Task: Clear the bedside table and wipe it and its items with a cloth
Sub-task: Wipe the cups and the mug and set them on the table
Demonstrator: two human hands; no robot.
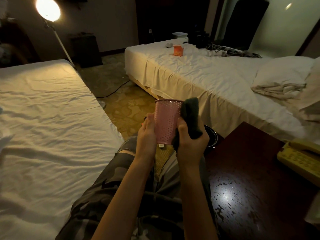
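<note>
Our left hand grips the cup; right hand, fingers clamping the cloth, hides its 3 o'clock side.

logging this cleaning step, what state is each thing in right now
pink perforated cup: upright, off the table, held
left hand: grips the cup's side
right hand: holds the cloth against the cup
dark cloth: bunched, pressed on the cup's right side
bedside table: glossy top, glare spot
telephone: on the table, handset on its cradle
floor lamp: lit

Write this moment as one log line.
step: wiping cup | left hand: holds cup | right hand: presses cloth on cup
</note>
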